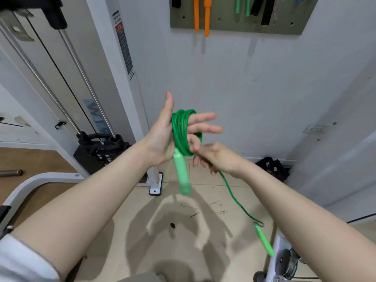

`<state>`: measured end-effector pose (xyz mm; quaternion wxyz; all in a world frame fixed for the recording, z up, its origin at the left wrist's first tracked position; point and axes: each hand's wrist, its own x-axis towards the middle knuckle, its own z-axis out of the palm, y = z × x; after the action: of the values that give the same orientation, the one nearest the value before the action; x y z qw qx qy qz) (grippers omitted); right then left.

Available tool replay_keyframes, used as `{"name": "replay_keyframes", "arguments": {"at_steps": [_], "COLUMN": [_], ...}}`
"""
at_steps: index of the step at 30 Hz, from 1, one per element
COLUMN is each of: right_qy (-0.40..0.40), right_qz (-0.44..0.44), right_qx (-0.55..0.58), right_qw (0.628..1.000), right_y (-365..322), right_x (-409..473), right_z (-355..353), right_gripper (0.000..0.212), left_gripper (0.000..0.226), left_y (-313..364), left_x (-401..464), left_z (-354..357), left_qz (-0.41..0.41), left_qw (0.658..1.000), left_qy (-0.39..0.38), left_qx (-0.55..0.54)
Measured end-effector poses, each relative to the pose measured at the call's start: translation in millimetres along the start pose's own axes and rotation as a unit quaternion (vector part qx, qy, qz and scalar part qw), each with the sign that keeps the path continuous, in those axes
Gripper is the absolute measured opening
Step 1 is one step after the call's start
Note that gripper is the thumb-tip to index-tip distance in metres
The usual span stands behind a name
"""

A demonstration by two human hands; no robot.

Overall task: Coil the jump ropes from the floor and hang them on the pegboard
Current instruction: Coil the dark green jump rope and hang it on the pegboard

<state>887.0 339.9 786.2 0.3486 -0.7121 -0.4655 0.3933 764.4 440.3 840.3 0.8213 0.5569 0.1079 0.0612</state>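
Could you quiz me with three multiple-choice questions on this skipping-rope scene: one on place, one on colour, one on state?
1. Where is the green rope coiled?
A. round the left hand
B. on the pegboard
C. on the floor

2. What colour are the handles hanging at the pegboard's left?
A. blue
B. orange
C. white

3. What is the right hand doing?
A. resting open
B. gripping the rope's loose end
C. touching the wall

Answers: A, loops circle the spread fingers; B, both are bright orange; B, its fingers curl round the strand trailing down to the second handle.

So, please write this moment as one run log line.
step: coiling | left hand: open, green rope looped round | right hand: feeding rope | pegboard: waiting
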Motion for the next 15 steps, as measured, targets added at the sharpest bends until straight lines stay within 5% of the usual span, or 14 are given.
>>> {"name": "replay_keyframes", "arguments": {"at_steps": [3, 6, 8, 11, 15], "right_qy": [-0.16, -0.216, -0.157, 0.041, 0.196], "right_qz": [0.042, 0.025, -0.02, -0.085, -0.12], "right_qx": [-0.12, -0.121, -0.057, 0.017, -0.011], "right_qw": [0.979, 0.969, 0.986, 0.995, 0.973], "right_y": [-11, -33, -55, -78, -71], "right_x": [-5, -5, 0, 24, 64], "right_z": [23, 28, 25, 18, 33], "right_gripper": [0.029, 0.014, 0.015, 0.021, 0.022], "left_gripper": [0.038, 0.05, 0.08, 0.095, 0.114], "left_y": [1, -10, -20, -22, -4], "left_x": [3, -3, -17, -38, -55], "left_z": [-29, -81, -105, -103, -92], "left_qz": [0.07, -0.013, -0.105, -0.197, -0.146], "left_qw": [0.98, 0.935, 0.923, 0.932, 0.972], "left_qy": [0.158, 0.234, 0.192, 0.054, -0.09], "left_qx": [0.101, 0.268, 0.315, 0.299, 0.161]}}
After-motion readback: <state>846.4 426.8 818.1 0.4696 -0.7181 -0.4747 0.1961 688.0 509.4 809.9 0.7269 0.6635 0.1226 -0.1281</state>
